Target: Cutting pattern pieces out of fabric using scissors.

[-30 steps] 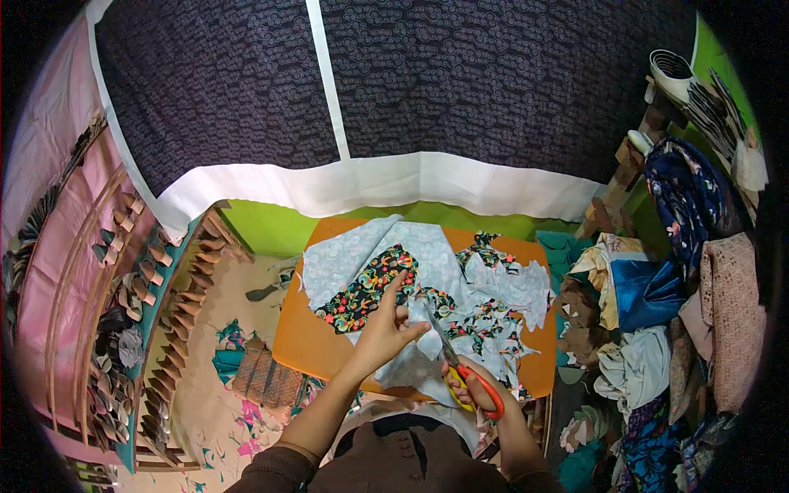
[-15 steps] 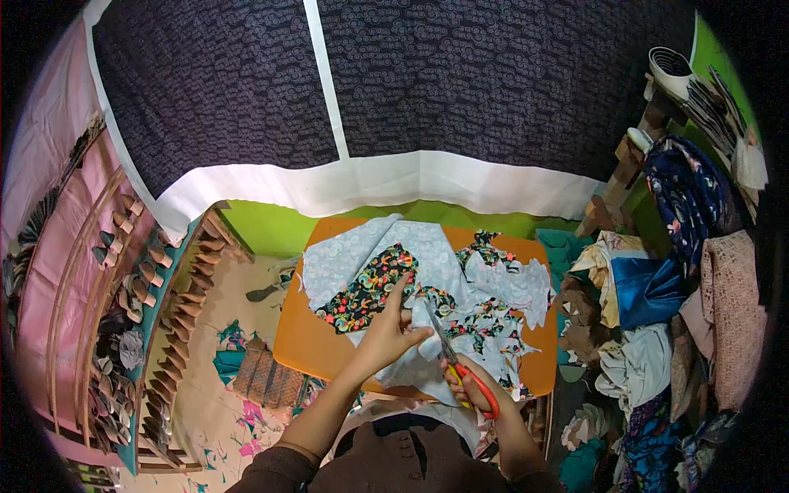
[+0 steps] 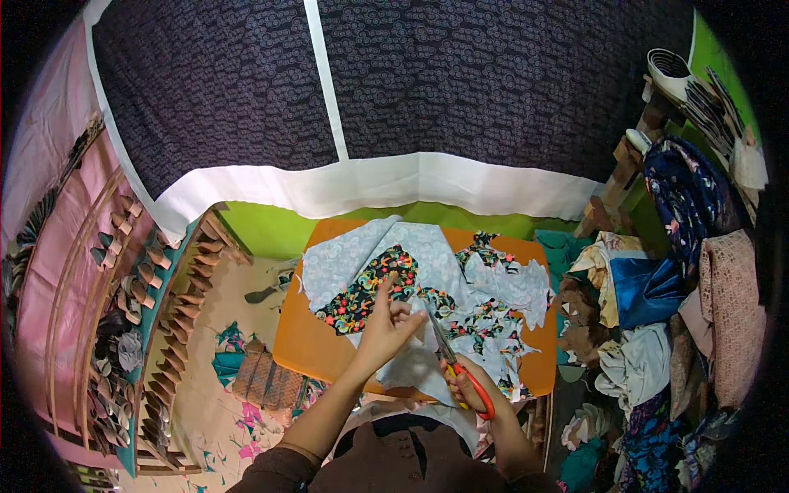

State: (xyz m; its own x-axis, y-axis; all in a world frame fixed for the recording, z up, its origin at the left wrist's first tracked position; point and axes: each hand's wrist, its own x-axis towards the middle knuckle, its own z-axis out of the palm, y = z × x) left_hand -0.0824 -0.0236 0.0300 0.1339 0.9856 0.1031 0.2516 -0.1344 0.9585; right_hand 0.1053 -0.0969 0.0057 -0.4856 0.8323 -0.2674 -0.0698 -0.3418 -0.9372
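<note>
My right hand [image 3: 470,380] grips a pair of scissors [image 3: 485,401] with red and yellow handles, its blades pointing up and left into the cloth. My left hand [image 3: 385,330] has the floral fabric [image 3: 349,256] pinched by its edge between thumb and fingers, close to the blade tips; the index finger points forward. Pale on its back, the fabric shows a black side with bright flowers where it folds over. Cut floral scraps [image 3: 489,323] with ragged edges lie just right of the blades. All of it rests on an orange table [image 3: 297,345].
Left of the table stands a curved rack [image 3: 168,337] lined with shoe forms. A brown patterned bundle [image 3: 267,378] and coloured scraps lie on the floor. Piled fabrics, including a shiny blue cloth [image 3: 649,292], fill the right side. Behind the table hangs a dark patterned curtain [image 3: 493,90].
My left hand has shifted slightly left and toward me, its index finger lower on the cloth. The scissors have moved a little left and down, still in my right hand.
</note>
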